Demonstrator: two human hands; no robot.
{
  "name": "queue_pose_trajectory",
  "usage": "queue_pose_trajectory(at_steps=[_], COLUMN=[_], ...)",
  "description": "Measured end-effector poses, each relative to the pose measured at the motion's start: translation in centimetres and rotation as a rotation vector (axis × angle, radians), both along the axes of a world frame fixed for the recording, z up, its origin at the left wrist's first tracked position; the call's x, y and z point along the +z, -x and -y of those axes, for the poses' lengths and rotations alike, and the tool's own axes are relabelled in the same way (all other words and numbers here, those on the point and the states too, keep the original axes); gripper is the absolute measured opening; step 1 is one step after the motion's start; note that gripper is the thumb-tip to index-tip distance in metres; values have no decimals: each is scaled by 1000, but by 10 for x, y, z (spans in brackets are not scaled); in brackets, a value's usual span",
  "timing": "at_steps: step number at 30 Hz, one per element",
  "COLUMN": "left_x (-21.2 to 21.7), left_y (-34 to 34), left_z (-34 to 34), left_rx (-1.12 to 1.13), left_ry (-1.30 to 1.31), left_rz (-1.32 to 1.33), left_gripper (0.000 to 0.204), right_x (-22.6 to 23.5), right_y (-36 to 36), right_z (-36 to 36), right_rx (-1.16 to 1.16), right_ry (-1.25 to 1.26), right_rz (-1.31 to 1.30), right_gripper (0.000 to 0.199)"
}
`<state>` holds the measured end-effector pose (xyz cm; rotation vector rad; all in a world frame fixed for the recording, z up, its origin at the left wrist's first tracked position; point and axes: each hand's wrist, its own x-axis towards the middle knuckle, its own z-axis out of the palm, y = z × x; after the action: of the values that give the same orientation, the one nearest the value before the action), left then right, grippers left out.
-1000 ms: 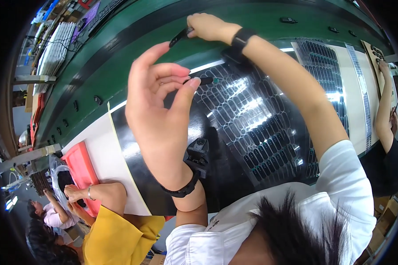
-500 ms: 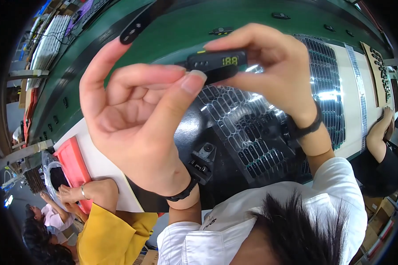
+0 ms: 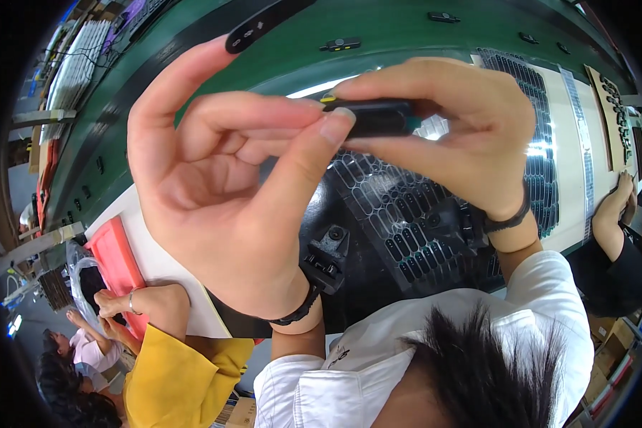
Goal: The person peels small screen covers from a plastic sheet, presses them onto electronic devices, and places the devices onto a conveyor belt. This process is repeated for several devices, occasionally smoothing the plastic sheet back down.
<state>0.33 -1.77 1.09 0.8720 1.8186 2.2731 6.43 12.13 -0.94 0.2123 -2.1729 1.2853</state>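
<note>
Left hand [image 3: 221, 192] at centre-left pinches one end of the small black device [image 3: 374, 118] at upper centre; right hand [image 3: 464, 135] grips the other. Fingertip holds look slight, so it could slip onto the black tray [image 3: 406, 228] below.

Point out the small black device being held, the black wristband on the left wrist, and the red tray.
small black device [image 3: 374, 118], head view, its dark side edge.
black wristband [image 3: 301, 307], head view, the band's outer curve.
red tray [image 3: 114, 257], head view, its upper face.
</note>
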Motion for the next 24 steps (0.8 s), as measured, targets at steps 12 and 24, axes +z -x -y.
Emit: queue_pose_trajectory(at_steps=[12, 24], left_x=[-7, -13], left_y=[10, 15], left_z=[-7, 1], left_rx=[64, -140], left_ry=[317, 283], left_rz=[-114, 71], left_gripper=[49, 38], right_x=[4, -7], right_y=[-3, 3], right_z=[-3, -3], right_rx=[-82, 87], right_ry=[-165, 148], right_rz=[-36, 195], right_gripper=[27, 21])
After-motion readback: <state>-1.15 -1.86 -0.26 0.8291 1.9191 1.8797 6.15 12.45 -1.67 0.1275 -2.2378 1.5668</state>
